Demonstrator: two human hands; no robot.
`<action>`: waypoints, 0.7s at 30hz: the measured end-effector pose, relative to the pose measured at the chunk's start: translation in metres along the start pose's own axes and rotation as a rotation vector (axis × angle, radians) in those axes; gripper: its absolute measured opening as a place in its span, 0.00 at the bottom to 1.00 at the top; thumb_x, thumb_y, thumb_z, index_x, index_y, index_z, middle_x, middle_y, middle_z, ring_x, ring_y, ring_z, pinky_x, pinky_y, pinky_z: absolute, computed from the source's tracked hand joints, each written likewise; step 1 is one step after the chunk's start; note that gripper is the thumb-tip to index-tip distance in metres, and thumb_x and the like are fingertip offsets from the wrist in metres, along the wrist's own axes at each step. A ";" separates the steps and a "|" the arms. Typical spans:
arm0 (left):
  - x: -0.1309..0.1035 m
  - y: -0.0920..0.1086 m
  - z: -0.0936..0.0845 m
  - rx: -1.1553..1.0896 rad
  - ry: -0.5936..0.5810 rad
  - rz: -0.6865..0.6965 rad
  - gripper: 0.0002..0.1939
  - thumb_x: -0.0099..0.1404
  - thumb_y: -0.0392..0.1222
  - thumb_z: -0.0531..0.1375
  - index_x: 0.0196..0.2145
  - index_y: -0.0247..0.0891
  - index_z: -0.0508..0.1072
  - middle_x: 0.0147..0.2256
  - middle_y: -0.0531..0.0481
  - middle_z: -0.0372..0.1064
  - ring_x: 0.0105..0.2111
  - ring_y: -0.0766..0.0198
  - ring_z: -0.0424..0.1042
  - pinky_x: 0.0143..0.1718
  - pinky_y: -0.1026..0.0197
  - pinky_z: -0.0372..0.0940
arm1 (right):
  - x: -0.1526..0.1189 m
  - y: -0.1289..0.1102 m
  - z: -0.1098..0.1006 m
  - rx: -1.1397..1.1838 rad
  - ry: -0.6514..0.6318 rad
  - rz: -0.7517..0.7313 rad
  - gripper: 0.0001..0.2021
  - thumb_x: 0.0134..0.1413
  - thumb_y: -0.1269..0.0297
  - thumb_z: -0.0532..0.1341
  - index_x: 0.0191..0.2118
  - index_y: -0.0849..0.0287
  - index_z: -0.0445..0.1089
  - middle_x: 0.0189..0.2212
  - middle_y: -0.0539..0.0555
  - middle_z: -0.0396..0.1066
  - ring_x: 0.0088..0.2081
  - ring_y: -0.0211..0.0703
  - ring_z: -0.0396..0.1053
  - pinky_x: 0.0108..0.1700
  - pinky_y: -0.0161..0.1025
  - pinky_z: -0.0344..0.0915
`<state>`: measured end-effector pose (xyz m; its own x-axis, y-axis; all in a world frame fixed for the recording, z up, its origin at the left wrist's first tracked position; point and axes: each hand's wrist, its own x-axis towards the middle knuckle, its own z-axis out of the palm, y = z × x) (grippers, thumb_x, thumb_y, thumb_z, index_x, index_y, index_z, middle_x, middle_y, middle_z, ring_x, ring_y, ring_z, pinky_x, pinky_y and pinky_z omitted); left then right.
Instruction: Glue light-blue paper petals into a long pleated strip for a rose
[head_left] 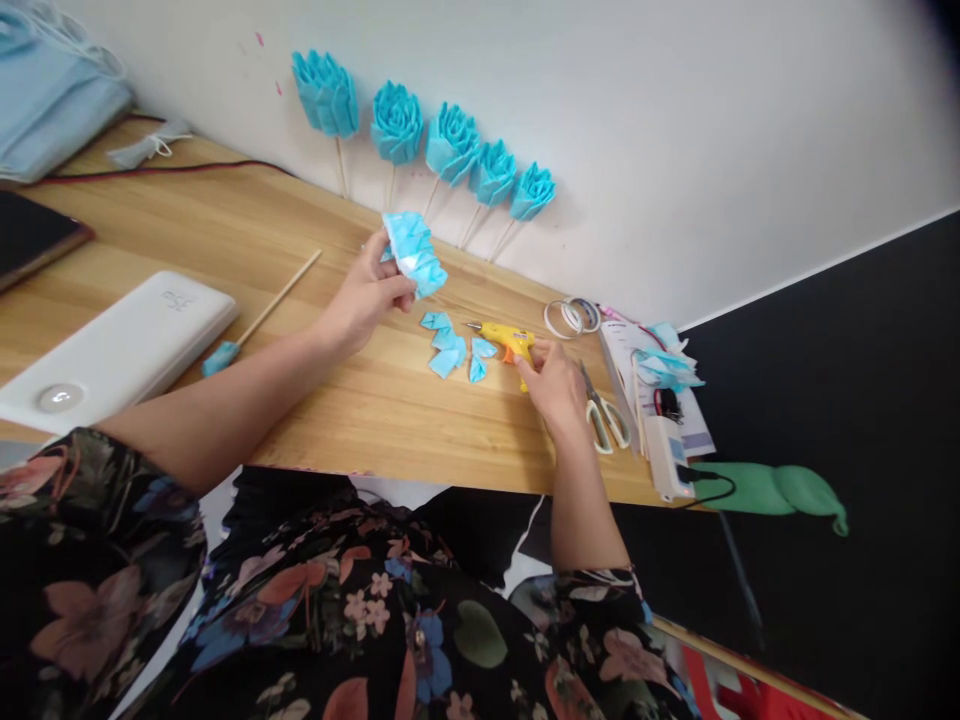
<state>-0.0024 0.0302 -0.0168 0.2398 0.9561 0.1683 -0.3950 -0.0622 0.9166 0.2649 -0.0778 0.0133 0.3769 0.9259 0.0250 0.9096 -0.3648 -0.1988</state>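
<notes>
My left hand [369,295] is closed on a strip of folded blue petals [415,255], held up above the table. In my right hand [553,380] is a yellow hot glue gun [504,337] with an orange trigger, its nozzle pointing left. Just below the nozzle lie loose folded blue petals [448,350], and a smaller blue piece [479,358] sits beside them. To the left, a wooden stick [279,297] with a blue wrapped tip [220,358] rests on the wood. Several blue flowers [453,143] on sticks lean against the wall at the back.
Scissors [606,420] lie right of my right hand, near tape rolls [571,317]. A white power strip [666,455] and papers [694,425] occupy the right end. At left are a white power bank [120,345], a dark phone-like slab [37,238] and light blue fabric [56,95].
</notes>
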 end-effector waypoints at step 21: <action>-0.002 -0.003 0.002 0.031 0.037 -0.048 0.30 0.53 0.33 0.66 0.55 0.43 0.68 0.31 0.54 0.71 0.24 0.67 0.65 0.29 0.61 0.62 | 0.042 -0.005 -0.027 1.045 -0.095 -0.177 0.18 0.48 0.57 0.69 0.46 0.53 0.74 0.34 0.48 0.72 0.31 0.37 0.67 0.31 0.36 0.67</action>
<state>-0.0002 0.0276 -0.0195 0.2244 0.9682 0.1110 -0.3559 -0.0246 0.9342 0.2815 -0.0394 0.0416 0.1976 0.9779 0.0687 0.3315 -0.0007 -0.9435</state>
